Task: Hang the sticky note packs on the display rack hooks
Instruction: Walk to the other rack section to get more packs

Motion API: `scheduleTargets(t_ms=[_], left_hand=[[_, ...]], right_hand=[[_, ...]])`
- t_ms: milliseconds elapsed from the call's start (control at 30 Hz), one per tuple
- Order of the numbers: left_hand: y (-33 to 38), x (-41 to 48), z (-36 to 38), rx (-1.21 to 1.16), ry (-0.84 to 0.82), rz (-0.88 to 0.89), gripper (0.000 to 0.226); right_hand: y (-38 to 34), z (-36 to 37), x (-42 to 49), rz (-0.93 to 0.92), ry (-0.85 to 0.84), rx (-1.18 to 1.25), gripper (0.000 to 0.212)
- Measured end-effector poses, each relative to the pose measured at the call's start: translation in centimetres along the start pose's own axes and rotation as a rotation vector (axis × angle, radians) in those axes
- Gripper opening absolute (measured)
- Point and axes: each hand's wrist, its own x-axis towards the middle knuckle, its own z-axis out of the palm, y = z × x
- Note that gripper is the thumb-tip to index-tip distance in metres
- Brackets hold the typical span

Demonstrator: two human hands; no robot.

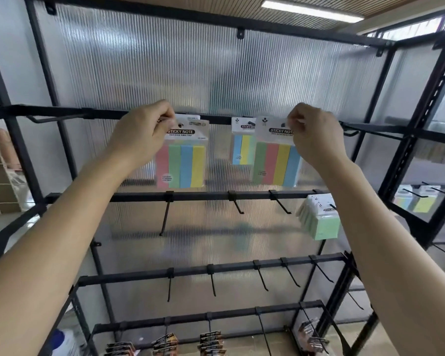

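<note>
1. The left hand point(144, 129) pinches the card top of one sticky note pack point(181, 160). The right hand point(316, 134) pinches a second pack point(276, 160). Both packs are at the top rail point(62, 111).
2. The packs look light, with bendy card tops, so they are best gripped beside the hang hole.
3. Two packs are held, a third pack point(242, 145) hangs between them, and a bunch point(319, 219) hangs lower right, its number unclear.
</note>
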Motion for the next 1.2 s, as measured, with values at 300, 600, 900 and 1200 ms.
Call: scheduleTargets(t_ms=[300,600,900,1200], left_hand=[[3.1,-1.3,2.5,-0.079,-0.022,0.077,0.01],[8.4,-1.8,10.6,-0.267,-0.191,0.148,0.012],[17.9,-1.7,18.5,-0.375,-0.307,0.187,0.015],[29.6,-3.4,27.4,-0.394,-0.354,0.13,0.01]], right_hand=[[2.5,-0.9,-4.8,0.138,-0.079,-0.028,0.017],[8.9,-4.2,-10.0,0.219,-0.112,-0.141,0.013],[16.9,-7.5,-15.2,0.252,-0.091,-0.205,0.012],[28.5,-12.5,-19.9,0.303,-0.147,-0.171,0.012]])
